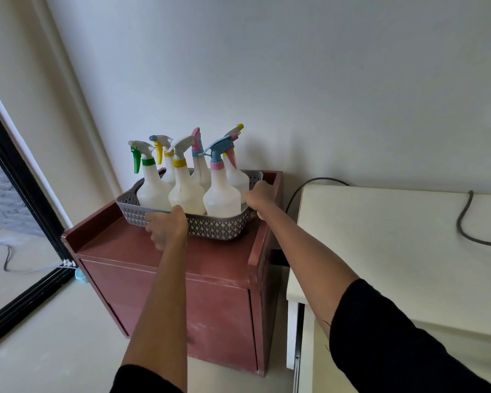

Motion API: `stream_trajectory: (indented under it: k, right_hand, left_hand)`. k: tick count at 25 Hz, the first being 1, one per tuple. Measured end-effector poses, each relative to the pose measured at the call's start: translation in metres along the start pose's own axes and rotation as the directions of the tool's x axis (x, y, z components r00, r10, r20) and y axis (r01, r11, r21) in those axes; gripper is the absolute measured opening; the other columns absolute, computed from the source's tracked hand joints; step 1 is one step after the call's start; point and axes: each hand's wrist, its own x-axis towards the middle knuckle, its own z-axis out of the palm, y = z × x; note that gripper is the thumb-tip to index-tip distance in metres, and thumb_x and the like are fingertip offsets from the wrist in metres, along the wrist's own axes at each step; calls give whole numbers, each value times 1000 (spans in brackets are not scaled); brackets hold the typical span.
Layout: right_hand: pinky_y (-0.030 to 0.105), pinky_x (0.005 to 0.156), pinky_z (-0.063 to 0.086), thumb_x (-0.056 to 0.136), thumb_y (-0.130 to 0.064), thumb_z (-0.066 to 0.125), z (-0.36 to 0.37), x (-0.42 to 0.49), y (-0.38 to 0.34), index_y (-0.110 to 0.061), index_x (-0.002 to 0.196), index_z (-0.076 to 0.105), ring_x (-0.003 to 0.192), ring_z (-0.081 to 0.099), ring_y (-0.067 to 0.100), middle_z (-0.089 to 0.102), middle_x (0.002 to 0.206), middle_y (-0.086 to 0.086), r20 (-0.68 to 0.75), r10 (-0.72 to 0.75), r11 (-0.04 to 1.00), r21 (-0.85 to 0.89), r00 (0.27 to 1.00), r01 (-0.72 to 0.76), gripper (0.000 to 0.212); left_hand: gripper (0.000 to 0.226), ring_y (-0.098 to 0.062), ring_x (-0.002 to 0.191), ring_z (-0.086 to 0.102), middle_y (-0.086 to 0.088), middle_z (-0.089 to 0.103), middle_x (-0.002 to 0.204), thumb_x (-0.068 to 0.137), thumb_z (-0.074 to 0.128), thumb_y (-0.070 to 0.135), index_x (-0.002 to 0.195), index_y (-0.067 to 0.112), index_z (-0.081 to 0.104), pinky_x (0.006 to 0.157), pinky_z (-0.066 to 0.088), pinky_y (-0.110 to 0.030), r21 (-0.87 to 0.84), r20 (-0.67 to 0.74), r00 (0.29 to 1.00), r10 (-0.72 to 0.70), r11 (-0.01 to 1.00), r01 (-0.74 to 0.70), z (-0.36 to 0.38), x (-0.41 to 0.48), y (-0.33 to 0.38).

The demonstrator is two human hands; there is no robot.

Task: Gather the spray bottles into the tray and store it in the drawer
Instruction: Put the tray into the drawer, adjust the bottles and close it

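Note:
A grey perforated tray (216, 226) rests on top of a dark red cabinet (219, 296). Several white spray bottles stand upright inside it, among them one with a green trigger (150, 188), one with a yellow collar (185, 191) and one with a blue head and pink collar (221, 194). My left hand (166, 226) grips the tray's near rim. My right hand (260, 198) grips its right rim. The cabinet's drawer fronts are shut.
A white table (394, 251) stands close on the right, with a dark cable (465, 222) lying across it. A dark-framed glass door (20, 199) is on the left. The wall sits right behind the cabinet, and pale floor lies in front.

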Motion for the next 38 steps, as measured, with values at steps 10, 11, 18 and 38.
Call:
stream_trajectory:
  k: [10, 11, 18, 38]
  right_hand:
    - [25, 66, 36, 83, 0, 48, -69, -30, -15, -10, 53, 31, 78, 48, 22, 37, 59, 1, -154, -48, 996, 68, 987, 59, 36]
    - [26, 66, 36, 83, -1, 49, -79, -37, -14, -10, 54, 32, 79, 48, 23, 40, 61, 3, -170, -30, 994, 102, 985, 48, 35]
    - [28, 50, 41, 85, 1, 46, -162, -112, 13, 7, 100, 56, 89, 60, 34, 58, 103, 22, -239, 30, 988, 156, 970, 8, 19]
    - [35, 63, 44, 78, -3, 54, -345, -312, 157, 7, 92, 61, 80, 57, 27, 61, 86, 17, -359, 171, 985, 51, 918, -164, 19]
  left_hand:
    - [73, -41, 117, 48, -20, 41, 136, 79, 56, 41, 137, 7, 27, 92, 41, -48, 47, -69, 964, 258, 966, -256, -31, -31, 42]
    - [74, -40, 121, 45, -20, 38, 138, 80, 55, 42, 138, 7, 25, 93, 40, -48, 25, -77, 962, 262, 965, -261, -36, -34, 46]
    - [68, -36, 132, 30, -20, 31, 144, 86, 48, 46, 138, 7, 28, 104, 32, -43, -116, -3, 964, 266, 957, -265, -60, -61, 52]
    - [70, -36, 99, 63, -16, 63, 110, 76, 55, 57, 115, -1, 55, 85, 54, -44, 141, 705, 639, 308, 822, -551, -84, -228, 26]
